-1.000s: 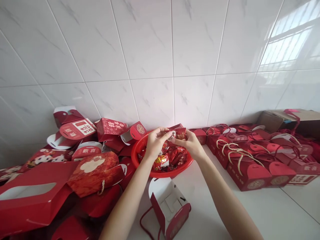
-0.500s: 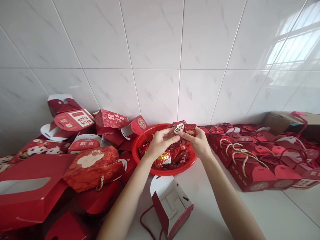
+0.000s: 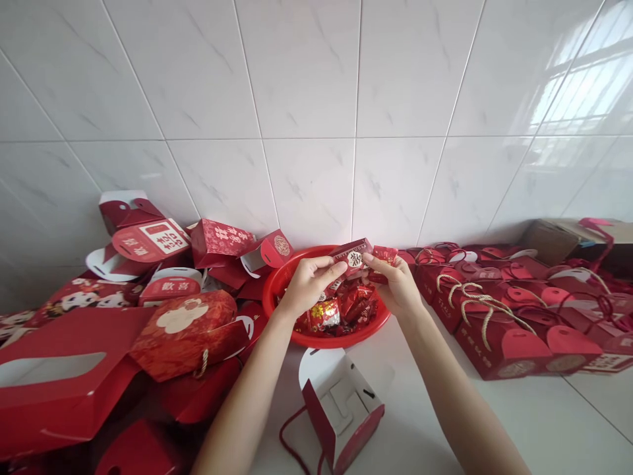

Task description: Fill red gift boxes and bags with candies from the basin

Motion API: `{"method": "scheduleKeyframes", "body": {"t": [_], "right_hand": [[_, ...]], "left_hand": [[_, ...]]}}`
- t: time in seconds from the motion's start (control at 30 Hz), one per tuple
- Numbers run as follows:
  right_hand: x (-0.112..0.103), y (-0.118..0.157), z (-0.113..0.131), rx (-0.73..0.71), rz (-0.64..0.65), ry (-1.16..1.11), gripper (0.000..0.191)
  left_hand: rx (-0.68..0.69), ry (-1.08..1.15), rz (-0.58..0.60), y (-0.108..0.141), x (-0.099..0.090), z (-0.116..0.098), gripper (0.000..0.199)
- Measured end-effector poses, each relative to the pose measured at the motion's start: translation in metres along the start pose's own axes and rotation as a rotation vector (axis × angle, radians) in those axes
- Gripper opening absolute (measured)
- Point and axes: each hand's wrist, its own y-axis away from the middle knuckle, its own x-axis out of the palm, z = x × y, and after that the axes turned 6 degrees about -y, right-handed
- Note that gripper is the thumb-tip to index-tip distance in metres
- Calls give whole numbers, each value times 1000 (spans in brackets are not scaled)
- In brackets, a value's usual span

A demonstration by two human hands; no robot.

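Note:
My left hand (image 3: 307, 285) pinches a dark red candy packet (image 3: 355, 256) with a pale emblem and dark lettering. My right hand (image 3: 398, 285) is closed on a brighter red candy packet (image 3: 384, 253), and its thumb reaches the edge of the dark one. Both hands are over a round red plastic basket (image 3: 270, 290), which holds many wrapped candies (image 3: 326, 313) in red foil. In front of it, nearer to me, an open red gift box (image 3: 341, 402) with a white inside lies between my forearms. Nothing shows inside the box.
Several red gift boxes (image 3: 182, 330) lie heaped at the left. Closed gift boxes with rope handles (image 3: 514, 330) stand in rows at the right, before a brown cardboard box (image 3: 548, 241). A white tiled wall (image 3: 311, 185) rises behind everything.
The packets have shifted in my fingers: the dark one now shows more of its face, and the right-hand one is turned differently. My hands stay over the basket.

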Motion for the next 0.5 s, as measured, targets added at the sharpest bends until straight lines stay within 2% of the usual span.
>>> {"method": "scheduleKeyframes", "body": {"t": [0.17,0.33,0.5], "right_hand": [[3,1,-2,51,19,-70,28],[5,0,-8,83,33,-194,26],[11,3,-16,94,89,-262,20]], "left_hand": [[143,-71,-28,1,0,-1,39],[206,-141,-97,2,1,-4,42],[234,-214,-155,2,5,-3,36]]}}
